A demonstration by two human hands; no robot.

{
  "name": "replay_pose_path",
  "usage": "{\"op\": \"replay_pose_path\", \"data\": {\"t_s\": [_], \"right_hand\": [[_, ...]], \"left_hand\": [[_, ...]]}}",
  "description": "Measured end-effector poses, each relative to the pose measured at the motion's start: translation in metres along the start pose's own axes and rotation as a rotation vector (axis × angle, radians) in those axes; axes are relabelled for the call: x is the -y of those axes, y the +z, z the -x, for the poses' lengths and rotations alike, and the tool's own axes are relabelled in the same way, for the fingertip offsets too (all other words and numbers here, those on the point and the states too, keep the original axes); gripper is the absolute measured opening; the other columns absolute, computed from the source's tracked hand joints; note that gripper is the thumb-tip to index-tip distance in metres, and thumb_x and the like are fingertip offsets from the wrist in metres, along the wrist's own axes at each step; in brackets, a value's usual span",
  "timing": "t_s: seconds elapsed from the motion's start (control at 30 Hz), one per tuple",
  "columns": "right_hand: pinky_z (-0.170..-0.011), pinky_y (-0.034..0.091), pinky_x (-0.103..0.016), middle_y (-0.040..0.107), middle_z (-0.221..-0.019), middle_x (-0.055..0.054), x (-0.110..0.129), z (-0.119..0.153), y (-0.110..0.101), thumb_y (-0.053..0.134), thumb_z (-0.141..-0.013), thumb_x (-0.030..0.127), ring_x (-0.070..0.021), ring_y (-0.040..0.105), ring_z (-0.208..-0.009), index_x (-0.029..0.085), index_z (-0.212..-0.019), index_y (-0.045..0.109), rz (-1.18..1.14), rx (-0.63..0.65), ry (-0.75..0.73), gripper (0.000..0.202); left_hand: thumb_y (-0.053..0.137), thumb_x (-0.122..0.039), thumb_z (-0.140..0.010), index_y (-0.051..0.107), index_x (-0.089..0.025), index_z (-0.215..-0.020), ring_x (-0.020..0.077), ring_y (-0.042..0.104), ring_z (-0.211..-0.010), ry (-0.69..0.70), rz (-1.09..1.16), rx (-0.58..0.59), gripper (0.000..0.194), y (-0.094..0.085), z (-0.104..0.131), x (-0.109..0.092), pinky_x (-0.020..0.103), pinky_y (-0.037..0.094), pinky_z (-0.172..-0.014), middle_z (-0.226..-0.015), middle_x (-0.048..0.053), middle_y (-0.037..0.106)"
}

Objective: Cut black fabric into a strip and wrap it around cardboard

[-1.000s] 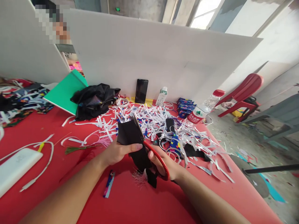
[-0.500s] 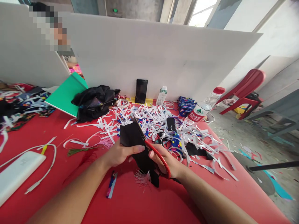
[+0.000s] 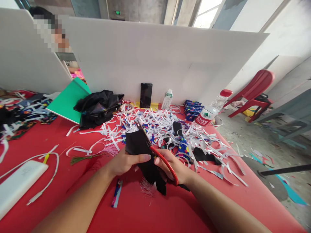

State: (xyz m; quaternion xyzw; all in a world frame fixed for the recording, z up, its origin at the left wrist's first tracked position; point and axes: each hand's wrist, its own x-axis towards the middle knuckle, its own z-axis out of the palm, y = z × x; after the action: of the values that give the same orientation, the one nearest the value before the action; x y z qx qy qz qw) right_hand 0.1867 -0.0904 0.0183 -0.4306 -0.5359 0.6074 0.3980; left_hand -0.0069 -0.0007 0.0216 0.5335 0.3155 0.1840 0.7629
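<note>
My left hand (image 3: 126,161) is closed on a piece of black fabric (image 3: 134,142), its thumb flat along the top. My right hand (image 3: 173,166) grips red-handled scissors (image 3: 165,160), whose blades point away from me along the fabric's right edge. The fabric's lower end hangs down between my hands, beside a pale pink tassel (image 3: 148,188) near the red tabletop (image 3: 136,216). Whether that tassel is joined to the fabric, I cannot tell. A short patterned strip (image 3: 117,193) lies below my left hand.
Beyond my hands spreads a heap of white paper strips (image 3: 160,124) with scraps. Behind it stand a phone (image 3: 146,95), a small carton (image 3: 167,99), folded blue pieces (image 3: 192,110) and a water bottle (image 3: 211,110). A power bank (image 3: 23,184) lies left; a white partition (image 3: 157,58) closes the back.
The view has shifted slightly. My hands, the scissors and the black fabric keep nearly the same pose.
</note>
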Motion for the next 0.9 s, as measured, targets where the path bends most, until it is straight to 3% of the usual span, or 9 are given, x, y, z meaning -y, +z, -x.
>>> {"op": "replay_pose_path", "data": {"t_s": [0.27,0.63,0.77,0.9], "right_hand": [[-0.043,0.032,-0.022,0.041,-0.065,0.007,0.007,0.004,0.001,0.055,-0.083,0.096,-0.0086,0.039,-0.050,0.021,-0.097,0.056,0.048,-0.038,0.009,0.077],[-0.035,0.030,-0.019,0.041,-0.050,0.011,-0.006,0.000,0.000,0.062,-0.088,0.087,-0.0081,0.041,-0.038,0.021,-0.092,0.053,-0.016,-0.020,-0.020,0.067],[-0.036,0.031,-0.020,0.038,-0.052,0.011,-0.002,0.002,0.000,0.059,-0.089,0.089,-0.0086,0.040,-0.039,0.021,-0.094,0.054,-0.001,-0.019,-0.009,0.069],[-0.046,0.033,-0.022,0.045,-0.067,0.006,0.009,0.004,0.000,0.053,-0.089,0.093,-0.0093,0.040,-0.054,0.019,-0.098,0.057,0.067,-0.041,-0.033,0.074]], "left_hand": [[0.092,-0.054,-0.068,0.074,-0.019,-0.077,0.0140,0.046,-0.053,0.045,-0.087,-0.012,0.040,0.001,0.002,-0.005,0.030,0.033,-0.052,-0.058,-0.001,0.057],[0.092,-0.054,-0.069,0.074,-0.018,-0.078,0.0153,0.050,-0.057,0.046,-0.092,-0.009,0.041,-0.001,0.002,-0.003,0.030,0.038,-0.054,-0.063,0.000,0.061],[0.094,-0.052,-0.068,0.079,-0.018,-0.086,0.0188,0.059,-0.067,0.044,-0.077,0.001,0.042,-0.001,0.003,-0.006,0.031,0.049,-0.064,-0.071,0.001,0.069],[0.096,-0.045,-0.067,0.083,-0.018,-0.103,0.0255,0.071,-0.090,0.024,-0.043,0.018,0.047,0.000,0.005,-0.007,0.036,0.058,-0.085,-0.096,0.005,0.081]]}}
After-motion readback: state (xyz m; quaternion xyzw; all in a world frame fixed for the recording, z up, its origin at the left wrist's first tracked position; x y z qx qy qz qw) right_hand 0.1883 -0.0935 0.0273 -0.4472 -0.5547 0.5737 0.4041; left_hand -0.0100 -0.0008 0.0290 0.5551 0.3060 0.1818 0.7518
